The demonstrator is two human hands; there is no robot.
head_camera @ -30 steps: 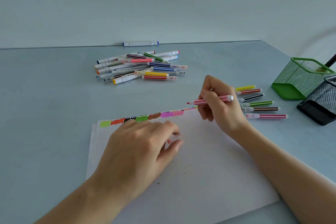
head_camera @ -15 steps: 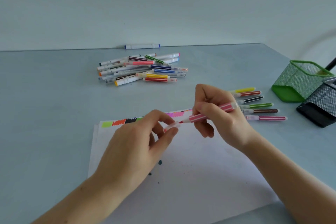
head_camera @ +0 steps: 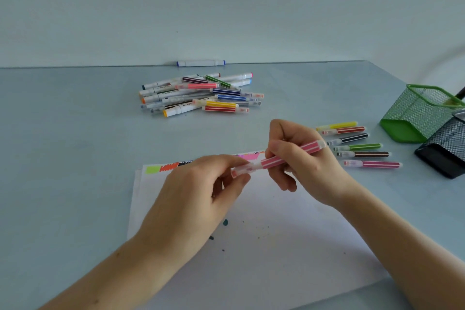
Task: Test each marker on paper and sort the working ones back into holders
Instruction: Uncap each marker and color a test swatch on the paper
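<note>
Above the top edge of the white paper, both hands meet on one pink striped marker. Right hand grips the barrel, thumb and fingers curled round its middle, barrel tilted up toward the right. Left hand pinches the clear cap between thumb and forefinger at the marker's lower-left end; cap sits on the tip end, can't tell if it's fully seated. Marker is off the sheet, held in the air. Paper lies flat on the pale blue table, with a row of colour test swatches along its top edge (light green, orange-red, black, pink visible, the rest hidden by the hands) and a few dark ink specks near the middle. Right of the hands, a neat row of six capped markers lies on the table: yellow, red, black, green, brown, pink. Further right, a green mesh holder and a black mesh holder stand side by side, touching or nearly so. Farther back, a loose pile of mixed markers. One white marker with blue ends lies alone at the table's far edge against the wall.
</note>
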